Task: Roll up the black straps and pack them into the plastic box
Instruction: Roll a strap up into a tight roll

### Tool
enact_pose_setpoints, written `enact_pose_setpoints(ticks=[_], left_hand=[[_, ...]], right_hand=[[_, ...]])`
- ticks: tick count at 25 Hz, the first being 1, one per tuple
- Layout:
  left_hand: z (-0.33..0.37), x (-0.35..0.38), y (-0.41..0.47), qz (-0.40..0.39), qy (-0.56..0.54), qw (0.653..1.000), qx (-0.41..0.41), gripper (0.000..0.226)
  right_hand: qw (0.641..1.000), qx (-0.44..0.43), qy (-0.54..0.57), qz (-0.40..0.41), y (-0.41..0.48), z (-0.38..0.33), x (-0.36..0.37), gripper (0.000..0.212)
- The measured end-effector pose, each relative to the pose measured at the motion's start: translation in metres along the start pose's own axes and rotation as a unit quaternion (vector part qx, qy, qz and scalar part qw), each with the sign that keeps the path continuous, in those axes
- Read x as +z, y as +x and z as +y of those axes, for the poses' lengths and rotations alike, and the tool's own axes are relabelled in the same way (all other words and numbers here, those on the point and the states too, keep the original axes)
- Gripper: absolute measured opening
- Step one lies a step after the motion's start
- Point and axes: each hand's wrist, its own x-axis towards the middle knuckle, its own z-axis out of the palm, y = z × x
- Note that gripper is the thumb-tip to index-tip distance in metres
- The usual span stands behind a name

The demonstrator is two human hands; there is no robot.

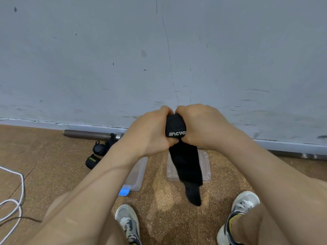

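Left forearm [99, 183] over half-hidden plastic box [137, 175], left hand [150, 131] and right hand [203, 126] tight around part-rolled black strap [185, 161]

The rolled straps [92, 161] lie left of the box [137, 175], lid [206, 167] to its right, bar [85, 134] behind.

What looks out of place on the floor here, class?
Two rolled black straps lie on the floor left of the plastic box, not inside it. Its apparent lid lies apart, to its right. The strap held by the left hand and right hand is part rolled, tail hanging.
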Motion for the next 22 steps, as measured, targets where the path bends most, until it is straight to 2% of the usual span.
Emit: enact_pose_setpoints(ticks=[2, 5, 7, 9, 11, 12, 14, 16, 18, 20, 22], left_hand=[[-0.004, -0.004, 0.0, -0.063, 0.049, 0.997, -0.013, 0.056], [-0.008, -0.01, -0.001, -0.106, -0.034, 0.993, -0.039, 0.056], [-0.007, -0.008, -0.002, -0.071, -0.018, 0.997, -0.039, 0.046], [-0.002, -0.006, -0.003, -0.026, 0.058, 0.998, -0.019, 0.043], [0.003, -0.003, -0.004, 0.007, 0.16, 0.987, 0.015, 0.043], [0.006, 0.0, -0.004, 0.019, 0.207, 0.978, 0.025, 0.044], [0.01, 0.006, -0.005, 0.035, 0.262, 0.964, 0.03, 0.046], [0.009, 0.009, -0.003, 0.033, 0.236, 0.971, 0.023, 0.047], [0.005, 0.006, -0.002, -0.03, 0.107, 0.994, -0.008, 0.05], [-0.001, 0.0, 0.003, -0.099, -0.026, 0.993, -0.052, 0.053], [-0.004, 0.0, 0.006, -0.107, -0.016, 0.993, -0.053, 0.047]], right_hand=[[0.998, -0.039, -0.045, 0.022, -0.001, -0.007, 0.005, 0.027], [0.993, -0.083, -0.078, 0.041, -0.003, -0.013, 0.011, 0.031], [0.996, -0.077, -0.032, 0.03, -0.004, -0.012, 0.008, 0.037], [0.994, -0.027, 0.087, -0.058, -0.003, -0.003, -0.003, 0.047], [0.97, 0.011, 0.183, -0.157, 0.002, 0.005, -0.01, 0.054], [0.965, 0.012, 0.193, -0.177, 0.004, 0.008, -0.009, 0.053], [0.97, 0.009, 0.179, -0.163, 0.007, 0.007, -0.002, 0.048], [0.977, 0.014, 0.16, -0.139, 0.008, 0.006, 0.004, 0.048], [0.985, 0.007, 0.12, -0.125, 0.005, 0.005, 0.004, 0.048], [0.992, -0.008, 0.078, -0.102, 0.004, 0.004, 0.005, 0.047], [0.996, -0.013, 0.037, -0.084, 0.003, -0.001, 0.01, 0.046]])
